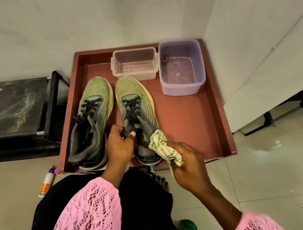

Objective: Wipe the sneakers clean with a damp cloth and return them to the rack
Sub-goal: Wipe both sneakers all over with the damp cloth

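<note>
I see a red-brown tray-like worktop [195,127] with raised edges on the pale tiled floor [275,164], set against a white wall. To its left stands a black rack [15,109] with a dark marbled top shelf, nothing on it. On the worktop, two olive-green sneakers with black laces sit side by side, toes pointing away from me: the left sneaker [92,114] lies untouched, the right sneaker [137,107] just beside it with its heel at the near edge. Behind them, a lilac plastic tub [181,67] at the far right, something small and dark hooked on its left rim, can't tell what, and a clear plastic box [134,63] touching its left side. My left hand [119,146] grips the right sneaker at the tongue and collar, fingers curled round the opening, thumb on top. My right hand [186,163] holds a bunched yellow-green cloth [161,145], fingers closed round it, the free end pressed against the outer side of that sneaker's heel. Pink knit sleeves on both arms, black garment over my lap. A small glue bottle [46,182] with orange label and purple tip lies on the floor left of the worktop.
</note>
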